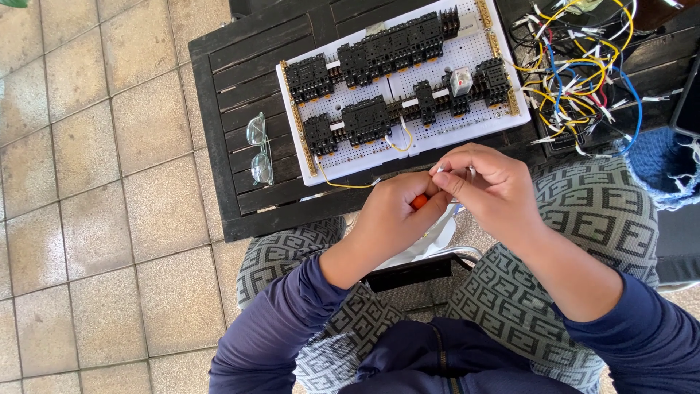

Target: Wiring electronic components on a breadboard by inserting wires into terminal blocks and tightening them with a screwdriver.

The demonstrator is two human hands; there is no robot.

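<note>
beige tiled floor [87, 182] under a dark slatted wooden table [240, 80], in daylight

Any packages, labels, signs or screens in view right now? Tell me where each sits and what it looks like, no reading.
Dark flat device: far right edge of the slatted table, mostly cut off; possibly a screen, black, unlit.
White tags on wire ends: scattered through the wire tangle right of the white board; small and white.
No packages or signs visible.
</note>
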